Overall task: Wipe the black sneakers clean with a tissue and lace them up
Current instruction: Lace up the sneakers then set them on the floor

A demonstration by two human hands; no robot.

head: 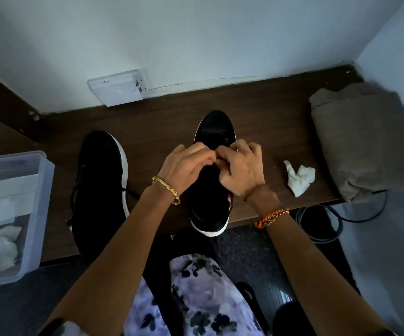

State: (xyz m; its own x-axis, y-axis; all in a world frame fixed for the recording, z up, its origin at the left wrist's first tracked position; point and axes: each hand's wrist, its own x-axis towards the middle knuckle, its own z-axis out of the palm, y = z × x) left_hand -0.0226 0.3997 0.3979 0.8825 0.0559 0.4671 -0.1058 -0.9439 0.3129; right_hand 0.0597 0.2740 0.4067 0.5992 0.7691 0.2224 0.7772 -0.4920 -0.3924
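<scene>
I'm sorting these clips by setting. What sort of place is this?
Probably a room in a home: a dark wooden bench in a white-walled corner, a wall socket low by it, and a folded cloth and plastic tub on top.

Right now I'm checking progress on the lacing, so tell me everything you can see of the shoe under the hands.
The right shoe is a black sneaker with a white sole and a red-and-white accent at its heel side. It stands upright on the brown desk, toe toward the wall, heel overhanging the near edge. Its upper looks like dark fabric; details are lost in shadow. The left hand and right hand meet over its lace area, fingers curled and pinching there, though the lace itself can't be made out.
</scene>
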